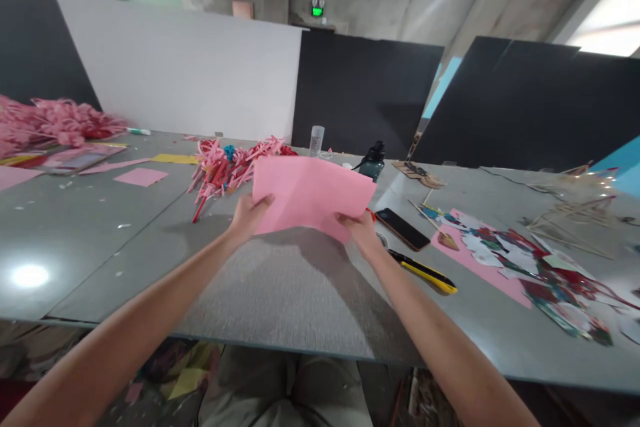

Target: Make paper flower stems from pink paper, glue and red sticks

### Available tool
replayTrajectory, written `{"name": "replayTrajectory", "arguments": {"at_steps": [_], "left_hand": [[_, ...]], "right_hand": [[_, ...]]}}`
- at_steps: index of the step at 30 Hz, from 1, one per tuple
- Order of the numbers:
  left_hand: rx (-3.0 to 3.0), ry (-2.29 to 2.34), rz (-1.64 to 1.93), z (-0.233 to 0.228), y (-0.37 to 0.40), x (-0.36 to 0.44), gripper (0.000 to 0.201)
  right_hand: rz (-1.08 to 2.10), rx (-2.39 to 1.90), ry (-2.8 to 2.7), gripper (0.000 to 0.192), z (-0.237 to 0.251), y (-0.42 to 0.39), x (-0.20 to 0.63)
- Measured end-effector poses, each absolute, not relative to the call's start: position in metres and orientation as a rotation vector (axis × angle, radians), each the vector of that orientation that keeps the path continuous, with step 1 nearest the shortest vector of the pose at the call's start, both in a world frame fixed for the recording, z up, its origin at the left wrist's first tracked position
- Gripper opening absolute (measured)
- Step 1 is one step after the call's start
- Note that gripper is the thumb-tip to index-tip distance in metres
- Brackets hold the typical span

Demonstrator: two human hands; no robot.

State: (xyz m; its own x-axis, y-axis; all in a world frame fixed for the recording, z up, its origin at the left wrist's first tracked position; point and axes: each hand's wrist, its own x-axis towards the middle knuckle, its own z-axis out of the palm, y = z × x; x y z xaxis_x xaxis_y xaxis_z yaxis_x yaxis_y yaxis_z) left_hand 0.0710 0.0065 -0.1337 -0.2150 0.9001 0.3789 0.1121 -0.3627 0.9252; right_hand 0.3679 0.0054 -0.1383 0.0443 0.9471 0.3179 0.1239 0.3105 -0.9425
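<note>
A sheet of pink paper [311,197] is held up above the grey table, with a slight bend down its middle. My left hand [249,215] grips its left edge, thumb on the near face. At the lower right part of the sheet, my right hand [361,230] pinches it the same way. The fingers behind the paper are hidden. Just right of my right hand lie a black phone [403,228] and a yellow and black utility knife [424,271].
A bundle of pink and red paper strips [220,170] lies behind my left hand. Further back stand a clear plastic cup [317,141] and a dark bottle [373,163]. On the right, paper scraps [525,257] cover a pink sheet. Dark and white boards line the table's back.
</note>
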Motion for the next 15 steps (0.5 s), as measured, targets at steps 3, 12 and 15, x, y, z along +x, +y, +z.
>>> {"name": "replayTrajectory", "arguments": {"at_steps": [3, 12, 15], "left_hand": [[1.405, 1.208, 1.675, -0.128, 0.009, 0.061, 0.041], [1.335, 1.235, 1.64, -0.156, 0.009, 0.06, 0.043], [1.28, 1.208, 1.64, -0.154, 0.006, 0.055, 0.049]], "right_hand": [[0.865, -1.046, -1.361, 0.036, -0.133, 0.008, 0.37], [0.949, -1.084, -1.37, 0.038, -0.155, 0.004, 0.356], [1.004, -1.075, -1.356, 0.038, -0.152, 0.0, 0.357]]}}
